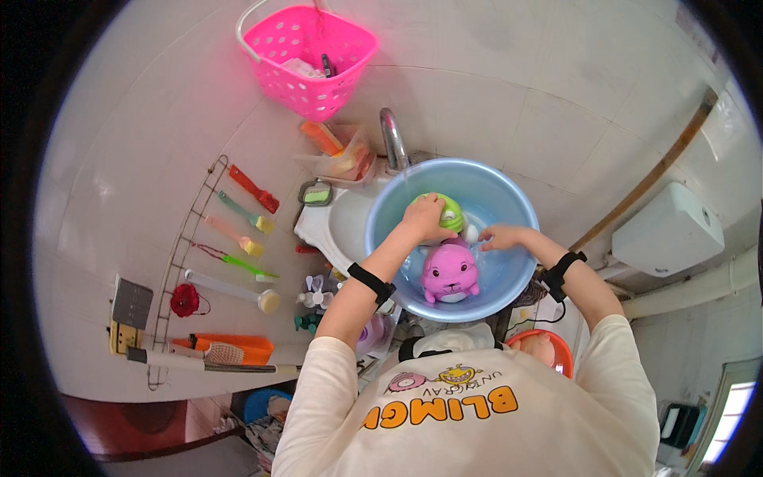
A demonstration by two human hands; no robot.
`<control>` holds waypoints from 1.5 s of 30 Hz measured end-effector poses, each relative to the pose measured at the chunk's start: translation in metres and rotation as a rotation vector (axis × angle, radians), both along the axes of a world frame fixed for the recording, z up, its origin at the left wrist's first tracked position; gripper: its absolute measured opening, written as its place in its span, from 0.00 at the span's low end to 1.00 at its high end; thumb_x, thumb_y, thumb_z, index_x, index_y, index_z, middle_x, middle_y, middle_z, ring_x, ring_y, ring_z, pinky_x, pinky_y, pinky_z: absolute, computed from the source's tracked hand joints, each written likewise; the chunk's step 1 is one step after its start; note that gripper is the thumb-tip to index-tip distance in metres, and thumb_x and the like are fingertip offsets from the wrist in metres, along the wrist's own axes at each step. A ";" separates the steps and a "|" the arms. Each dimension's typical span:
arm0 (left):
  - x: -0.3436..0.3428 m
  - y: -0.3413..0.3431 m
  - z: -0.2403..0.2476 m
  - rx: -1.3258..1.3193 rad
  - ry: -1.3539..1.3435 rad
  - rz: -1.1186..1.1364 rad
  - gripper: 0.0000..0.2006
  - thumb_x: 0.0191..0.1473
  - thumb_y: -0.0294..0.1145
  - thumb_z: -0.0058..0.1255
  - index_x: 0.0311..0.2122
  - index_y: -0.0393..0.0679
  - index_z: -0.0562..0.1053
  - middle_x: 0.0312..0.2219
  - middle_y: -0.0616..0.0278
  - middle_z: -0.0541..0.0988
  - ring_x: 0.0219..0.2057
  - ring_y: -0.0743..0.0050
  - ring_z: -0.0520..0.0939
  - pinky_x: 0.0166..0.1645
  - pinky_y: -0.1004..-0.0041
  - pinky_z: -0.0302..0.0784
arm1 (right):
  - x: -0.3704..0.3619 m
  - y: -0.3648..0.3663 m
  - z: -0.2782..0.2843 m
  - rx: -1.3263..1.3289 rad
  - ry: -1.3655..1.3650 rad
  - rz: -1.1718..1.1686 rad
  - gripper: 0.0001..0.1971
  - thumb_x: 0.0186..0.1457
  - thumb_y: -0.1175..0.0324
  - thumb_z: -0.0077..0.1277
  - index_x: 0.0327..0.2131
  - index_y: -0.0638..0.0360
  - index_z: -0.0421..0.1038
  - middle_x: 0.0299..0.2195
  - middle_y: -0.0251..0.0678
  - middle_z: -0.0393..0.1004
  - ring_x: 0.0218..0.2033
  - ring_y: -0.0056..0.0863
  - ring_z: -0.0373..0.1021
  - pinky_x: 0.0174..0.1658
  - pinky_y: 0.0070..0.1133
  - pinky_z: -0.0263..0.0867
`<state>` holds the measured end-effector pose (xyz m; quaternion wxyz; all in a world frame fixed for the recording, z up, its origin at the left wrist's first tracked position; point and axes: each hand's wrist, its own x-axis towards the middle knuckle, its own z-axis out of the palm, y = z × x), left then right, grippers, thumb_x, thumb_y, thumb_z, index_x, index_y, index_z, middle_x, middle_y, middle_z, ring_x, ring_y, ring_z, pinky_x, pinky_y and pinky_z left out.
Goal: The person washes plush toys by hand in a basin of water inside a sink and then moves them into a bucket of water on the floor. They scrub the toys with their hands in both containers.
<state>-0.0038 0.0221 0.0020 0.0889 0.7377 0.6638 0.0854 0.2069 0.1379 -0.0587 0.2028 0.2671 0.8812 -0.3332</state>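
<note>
A pale blue basin (527, 205) rests over the white sink (347, 222), with water in it. My left hand (427, 213) reaches in from the left, its fingers closed over a round green toy (452, 213) with a big white eye. Just in front of that toy sits a purple-pink animal toy (447, 274) with a small face, close to the basin's near side. On the right, my right hand (505, 236) is inside the basin with its fingers apart, beside a small white piece between the toys. It appears to hold nothing.
Behind the basin stands a chrome faucet (393, 139). A pink basket (318, 91) hangs on the tiled wall, above a plastic box (347, 161) of sponges. Brushes hang from a wire rack (176, 278) at left. An orange-red basin (562, 354) and white cistern (668, 229) are at right.
</note>
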 end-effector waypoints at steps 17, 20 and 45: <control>-0.045 0.029 0.003 0.083 -0.153 0.266 0.14 0.36 0.37 0.48 0.23 0.34 0.73 0.23 0.45 0.76 0.26 0.51 0.77 0.34 0.62 0.71 | 0.061 -0.038 0.022 0.805 0.758 -0.435 0.10 0.42 0.69 0.54 0.31 0.60 0.71 0.45 0.43 0.65 0.54 0.41 0.54 0.55 0.36 0.51; -0.052 0.024 0.007 0.059 -0.444 0.361 0.10 0.36 0.34 0.47 0.20 0.35 0.71 0.19 0.48 0.75 0.22 0.56 0.74 0.29 0.63 0.68 | 0.062 -0.035 0.025 0.804 0.718 -0.443 0.11 0.42 0.68 0.54 0.31 0.60 0.70 0.46 0.44 0.64 0.55 0.41 0.54 0.55 0.36 0.52; -0.037 0.058 -0.057 -0.609 0.155 0.061 0.63 0.22 0.71 0.56 0.52 0.20 0.54 0.48 0.35 0.66 0.48 0.51 0.71 0.51 0.71 0.67 | 0.049 -0.032 0.032 0.822 0.687 -0.391 0.05 0.41 0.71 0.53 0.25 0.61 0.70 0.32 0.41 0.70 0.54 0.43 0.57 0.51 0.36 0.55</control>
